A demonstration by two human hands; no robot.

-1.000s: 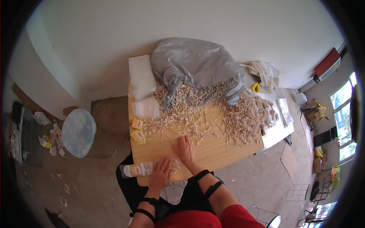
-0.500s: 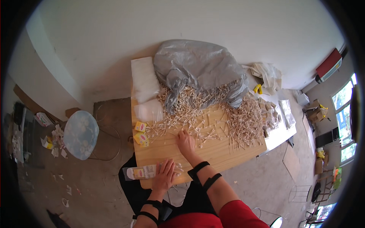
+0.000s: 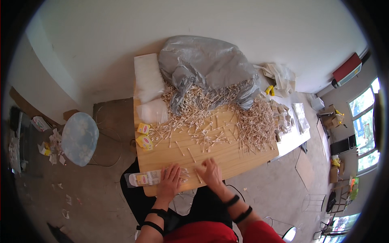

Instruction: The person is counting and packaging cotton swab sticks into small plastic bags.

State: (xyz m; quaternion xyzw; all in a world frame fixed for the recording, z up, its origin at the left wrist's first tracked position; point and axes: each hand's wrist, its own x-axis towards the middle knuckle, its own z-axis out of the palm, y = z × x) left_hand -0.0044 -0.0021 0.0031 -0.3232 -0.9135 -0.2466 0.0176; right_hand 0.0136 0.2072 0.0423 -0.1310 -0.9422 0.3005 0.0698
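My left hand lies over a clear plastic packet of cotton swabs at the near edge of the wooden table, fingers close together and holding it down. Swab tips stick out of the packet's right end. Just to the right, my right hand is closed with its fingers curled, slightly blurred; what is in them, if anything, is hidden. One loose swab shows right below its fingertips. Beyond the hands, many cotton swabs are strewn and heaped on the table.
A big grey plastic bag spills swabs at the back. Stacked clear bags and small yellow boxes line the left side. Small bundles lie on a white table at right. A blue-covered stool stands on the floor at left.
My right hand has moved back from the loose swabs to the near edge, beside the packet. A few single swabs now lie apart mid-table. My left hand stays on the packet.
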